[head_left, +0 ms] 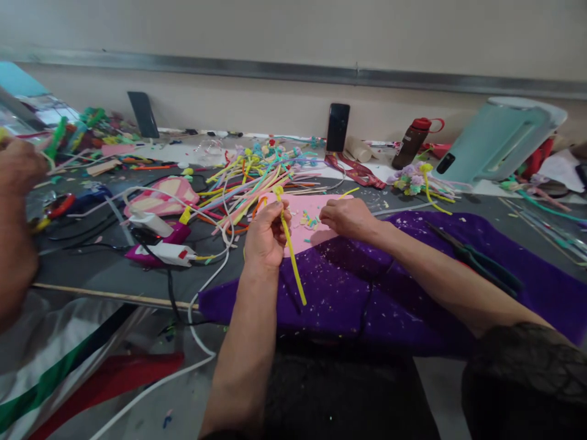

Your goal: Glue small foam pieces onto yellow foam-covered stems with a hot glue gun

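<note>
Well left of a pink sheet (300, 245) strewn with clippings (308, 220), another person's hand (19, 162) is raised, a purple power strip (180, 233) lying between. At the sheet's left edge, the left hand (268, 235) pinches a yellow fuzzy stem (293, 263), its bobbled head up, its tail slanting over purple cloth (339, 299) before the sheet. At the sheet's right edge, the right hand (351, 217) curls its fingers nearly closed, any grip impossible to tell.
</note>
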The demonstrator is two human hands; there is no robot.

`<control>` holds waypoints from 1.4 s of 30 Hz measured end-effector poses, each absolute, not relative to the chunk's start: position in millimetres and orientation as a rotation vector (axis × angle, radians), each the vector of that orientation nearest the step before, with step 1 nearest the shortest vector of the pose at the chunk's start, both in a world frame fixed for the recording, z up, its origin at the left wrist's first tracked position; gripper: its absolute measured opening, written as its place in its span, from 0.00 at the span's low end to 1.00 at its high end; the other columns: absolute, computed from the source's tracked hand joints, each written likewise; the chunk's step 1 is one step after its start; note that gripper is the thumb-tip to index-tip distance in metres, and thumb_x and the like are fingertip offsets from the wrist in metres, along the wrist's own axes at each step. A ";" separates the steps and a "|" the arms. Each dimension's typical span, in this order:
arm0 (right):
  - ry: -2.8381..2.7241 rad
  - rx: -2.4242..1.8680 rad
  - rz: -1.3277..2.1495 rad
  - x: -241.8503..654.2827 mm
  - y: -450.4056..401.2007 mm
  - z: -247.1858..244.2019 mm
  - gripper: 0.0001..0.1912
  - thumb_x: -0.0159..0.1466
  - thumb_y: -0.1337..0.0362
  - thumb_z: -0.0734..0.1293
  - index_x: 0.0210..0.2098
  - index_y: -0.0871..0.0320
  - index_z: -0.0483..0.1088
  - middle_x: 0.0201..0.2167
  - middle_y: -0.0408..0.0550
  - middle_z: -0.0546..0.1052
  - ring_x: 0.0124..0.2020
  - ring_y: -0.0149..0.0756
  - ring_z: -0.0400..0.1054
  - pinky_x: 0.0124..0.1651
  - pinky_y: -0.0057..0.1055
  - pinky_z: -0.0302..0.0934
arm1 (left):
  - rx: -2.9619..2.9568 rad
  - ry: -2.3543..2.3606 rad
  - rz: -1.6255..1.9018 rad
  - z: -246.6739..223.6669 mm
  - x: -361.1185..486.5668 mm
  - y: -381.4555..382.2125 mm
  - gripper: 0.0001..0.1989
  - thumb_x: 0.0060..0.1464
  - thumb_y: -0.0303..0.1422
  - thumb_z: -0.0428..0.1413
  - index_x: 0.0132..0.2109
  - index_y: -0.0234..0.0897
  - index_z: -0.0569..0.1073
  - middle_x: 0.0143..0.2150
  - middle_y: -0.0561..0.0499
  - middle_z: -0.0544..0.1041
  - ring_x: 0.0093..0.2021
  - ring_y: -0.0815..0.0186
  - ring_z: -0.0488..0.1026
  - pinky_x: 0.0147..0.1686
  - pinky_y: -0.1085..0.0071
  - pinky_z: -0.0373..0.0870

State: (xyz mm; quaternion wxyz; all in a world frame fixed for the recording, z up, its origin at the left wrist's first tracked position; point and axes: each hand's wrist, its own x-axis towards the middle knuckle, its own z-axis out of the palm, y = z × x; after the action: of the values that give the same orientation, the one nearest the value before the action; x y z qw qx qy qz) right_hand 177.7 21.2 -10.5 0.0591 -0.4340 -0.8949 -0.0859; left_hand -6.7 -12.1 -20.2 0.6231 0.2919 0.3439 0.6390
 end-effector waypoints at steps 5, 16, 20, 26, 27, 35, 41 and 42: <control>-2.721 -1.322 -0.243 172.4 40.7 -18.1 0.12 0.61 0.63 0.58 0.36 0.56 0.72 0.36 0.49 0.75 0.35 0.35 0.66 0.28 0.29 0.47 | 0.641 0.717 1.468 -18.6 -11.8 -17.9 0.08 0.40 0.31 0.58 0.31 0.32 0.72 0.18 0.58 0.67 0.14 0.80 0.59 0.10 0.84 0.49; -2.775 -1.342 -0.230 150.3 55.6 -20.1 0.13 0.61 0.64 0.58 0.38 0.55 0.73 0.35 0.48 0.76 0.32 0.34 0.67 0.27 0.27 0.46 | 0.525 0.644 1.571 -16.0 -22.6 -21.1 0.06 0.42 0.31 0.58 0.30 0.33 0.72 0.18 0.57 0.66 0.14 0.80 0.58 0.10 0.83 0.51; -2.798 -1.318 -0.166 149.1 57.6 -24.9 0.12 0.59 0.64 0.59 0.37 0.55 0.74 0.34 0.48 0.76 0.33 0.34 0.66 0.27 0.28 0.46 | 0.486 0.625 1.593 -15.0 -29.0 -26.4 0.05 0.43 0.31 0.58 0.29 0.34 0.72 0.19 0.57 0.65 0.15 0.79 0.58 0.11 0.82 0.51; -2.788 -1.272 -0.091 145.5 65.4 -20.0 0.13 0.60 0.64 0.58 0.38 0.56 0.73 0.35 0.48 0.76 0.33 0.34 0.66 0.28 0.29 0.46 | 0.478 0.657 1.584 -12.7 -29.7 -33.2 0.06 0.45 0.34 0.57 0.28 0.36 0.70 0.18 0.58 0.63 0.15 0.79 0.57 0.11 0.81 0.52; -2.772 -1.293 -0.092 145.2 69.2 -18.2 0.13 0.60 0.65 0.58 0.37 0.56 0.73 0.35 0.49 0.76 0.33 0.34 0.65 0.28 0.29 0.46 | 0.486 0.664 1.573 -12.6 -28.4 -34.2 0.06 0.45 0.34 0.57 0.28 0.36 0.71 0.19 0.58 0.63 0.15 0.79 0.57 0.12 0.80 0.52; -2.906 -1.158 -0.053 134.2 90.1 -26.7 0.13 0.60 0.65 0.59 0.40 0.54 0.73 0.39 0.48 0.74 0.35 0.33 0.65 0.28 0.27 0.47 | 0.505 0.622 1.536 -13.2 -21.7 -39.8 0.05 0.43 0.33 0.58 0.28 0.36 0.71 0.19 0.56 0.63 0.16 0.78 0.59 0.12 0.81 0.54; -2.875 -1.381 -0.177 139.2 104.5 -34.6 0.13 0.58 0.69 0.60 0.39 0.55 0.73 0.39 0.50 0.75 0.38 0.37 0.67 0.30 0.27 0.51 | 0.506 0.684 1.530 -13.4 -21.4 -41.6 0.05 0.43 0.34 0.58 0.28 0.37 0.72 0.20 0.56 0.64 0.17 0.77 0.61 0.13 0.80 0.57; -2.858 -1.408 -0.190 141.3 106.3 -34.0 0.13 0.58 0.69 0.60 0.39 0.55 0.73 0.39 0.49 0.76 0.38 0.37 0.67 0.30 0.27 0.52 | 0.503 0.683 1.530 -13.3 -21.4 -41.9 0.05 0.44 0.34 0.58 0.28 0.37 0.72 0.20 0.56 0.64 0.17 0.77 0.61 0.13 0.80 0.57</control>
State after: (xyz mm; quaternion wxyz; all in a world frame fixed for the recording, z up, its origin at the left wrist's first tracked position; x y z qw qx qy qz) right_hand 141.3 106.3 -34.0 -0.0250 -0.4409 -0.8952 -0.0594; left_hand -21.4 -41.9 -13.3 0.6413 0.2206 0.2997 0.6710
